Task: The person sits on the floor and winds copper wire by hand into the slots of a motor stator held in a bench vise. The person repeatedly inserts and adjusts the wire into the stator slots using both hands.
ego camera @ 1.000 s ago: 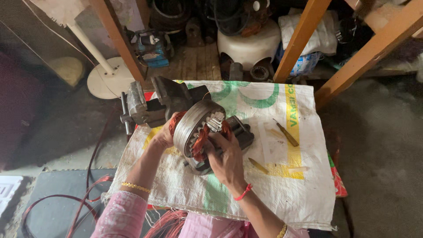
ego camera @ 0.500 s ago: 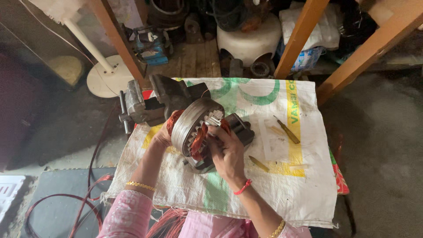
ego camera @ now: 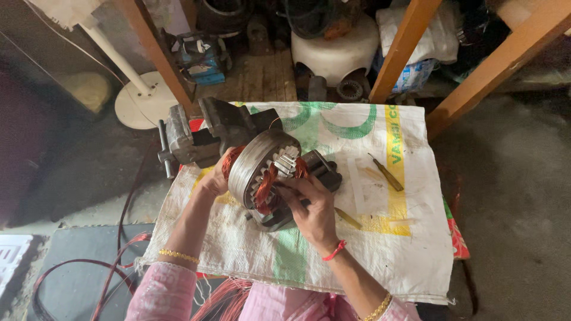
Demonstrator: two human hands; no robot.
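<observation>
1. A grey concrete floor [ego camera: 523,196] is seen at right; slanted wooden posts [ego camera: 404,53] cross the upper frame before a cluttered shelf.
2. At centre, a white woven sack [ego camera: 369,249] is spread flat, printed with green bands and a yellow strip of lettering down its right side.
3. A white-and-blue plastic packet [ego camera: 416,74] is wedged behind the posts, upper right.
4. A motor stator [ego camera: 262,172], a ribbed grey metal ring with copper-red windings, is held on edge at frame centre; its axis runs lower left to upper right, the toothed bore facing right.
5. The left hand [ego camera: 211,181] is cupped against the ring's outer left rim.
6. The right hand [ego camera: 312,208] is half closed, fingertips pressed at the windings.
7. A dark iron bench vise [ego camera: 208,134] sits just behind, upper left.
8. A yellow-handled tool [ego camera: 386,173] lies right of centre.
</observation>
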